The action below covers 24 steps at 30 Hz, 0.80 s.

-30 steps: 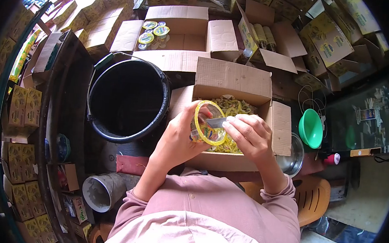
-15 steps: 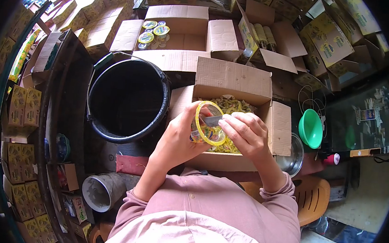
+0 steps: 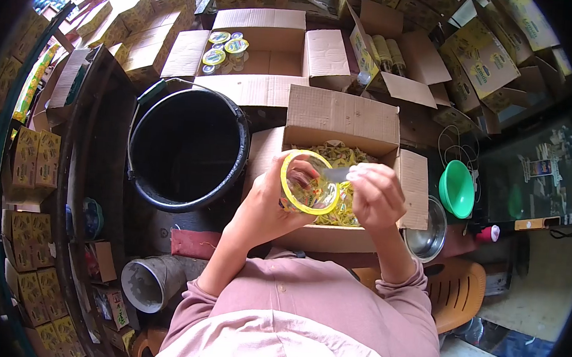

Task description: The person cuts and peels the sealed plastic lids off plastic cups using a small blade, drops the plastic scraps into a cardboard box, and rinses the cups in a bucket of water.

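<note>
My left hand is wrapped around a clear plastic cup with a yellow rim and printed side. The cup is tilted so that its open mouth faces up toward me. My right hand pinches a flat grey blade, and the blade's tip lies over the right side of the cup's rim; whether it touches I cannot tell. Below both hands stands an open cardboard box holding many yellow strips and scraps. The handle end of the blade is hidden in my fingers.
To the left stands a large black bucket, with a grey bucket below it. Another open carton holds several lidded cups. A green bowl and a metal bowl are at right. Stacked yellow cartons line the left.
My right hand has moved right and turned, drawing the blade back from the middle of the cup's mouth toward its right edge. My left hand has shifted the cup slightly right.
</note>
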Each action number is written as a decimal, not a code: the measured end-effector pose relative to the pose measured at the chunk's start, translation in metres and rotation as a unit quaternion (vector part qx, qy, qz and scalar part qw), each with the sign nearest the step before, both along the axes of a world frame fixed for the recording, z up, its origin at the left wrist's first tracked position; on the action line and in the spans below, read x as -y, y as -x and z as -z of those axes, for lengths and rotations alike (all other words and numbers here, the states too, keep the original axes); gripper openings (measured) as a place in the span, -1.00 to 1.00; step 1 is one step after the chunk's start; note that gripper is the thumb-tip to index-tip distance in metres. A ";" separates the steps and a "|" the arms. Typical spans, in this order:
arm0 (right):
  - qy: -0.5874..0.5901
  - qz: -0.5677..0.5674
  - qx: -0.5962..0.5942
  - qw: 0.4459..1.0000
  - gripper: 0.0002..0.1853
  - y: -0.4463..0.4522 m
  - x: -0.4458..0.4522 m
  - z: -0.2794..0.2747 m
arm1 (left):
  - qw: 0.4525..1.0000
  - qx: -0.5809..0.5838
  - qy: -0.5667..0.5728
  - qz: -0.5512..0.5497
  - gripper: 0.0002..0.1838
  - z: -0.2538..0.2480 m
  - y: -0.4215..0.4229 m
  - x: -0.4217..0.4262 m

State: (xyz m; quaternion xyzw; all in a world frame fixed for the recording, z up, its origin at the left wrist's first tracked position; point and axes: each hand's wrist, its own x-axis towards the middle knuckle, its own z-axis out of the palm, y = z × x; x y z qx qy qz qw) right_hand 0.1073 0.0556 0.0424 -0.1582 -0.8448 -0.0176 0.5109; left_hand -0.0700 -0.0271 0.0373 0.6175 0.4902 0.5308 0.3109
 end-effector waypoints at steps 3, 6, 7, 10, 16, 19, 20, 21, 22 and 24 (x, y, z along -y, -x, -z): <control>0.050 0.033 -0.028 0.998 -0.76 -0.008 -0.004 -0.003 | 1.000 0.018 -0.003 -0.004 -0.25 0.001 -0.001 -0.001; 0.033 0.051 0.000 0.998 -0.76 -0.015 -0.004 -0.010 | 1.000 0.026 -0.001 -0.004 -0.23 -0.001 -0.002 -0.001; 0.031 0.054 0.007 0.998 -0.76 -0.016 -0.003 -0.012 | 1.000 0.024 -0.001 -0.003 -0.22 0.000 -0.002 -0.001; 0.031 0.058 0.012 0.998 -0.76 -0.017 0.000 -0.017 | 1.000 0.022 -0.019 0.006 -0.21 -0.001 -0.001 -0.001; 0.011 0.037 0.077 0.996 -0.81 -0.018 0.012 -0.029 | 0.999 -0.004 -0.038 -0.009 -0.25 -0.004 -0.001 0.001; -0.030 0.045 0.146 0.988 -0.80 -0.016 0.018 -0.029 | 0.999 -0.036 -0.034 -0.020 -0.26 -0.007 -0.002 0.002; -0.031 0.047 0.151 0.987 -0.80 -0.015 0.019 -0.028 | 0.998 -0.044 -0.030 -0.022 -0.26 -0.008 -0.002 0.003; -0.032 0.047 0.156 0.986 -0.81 -0.015 0.019 -0.028 | 0.998 -0.049 -0.028 -0.023 -0.25 -0.008 -0.002 0.004; -0.034 0.048 0.160 0.985 -0.81 -0.014 0.019 -0.027 | 0.998 -0.054 -0.026 -0.024 -0.24 -0.009 -0.002 0.004; -0.031 0.045 0.148 0.988 -0.80 -0.014 0.018 -0.026 | 0.996 -0.078 -0.019 -0.032 -0.22 -0.010 -0.002 0.006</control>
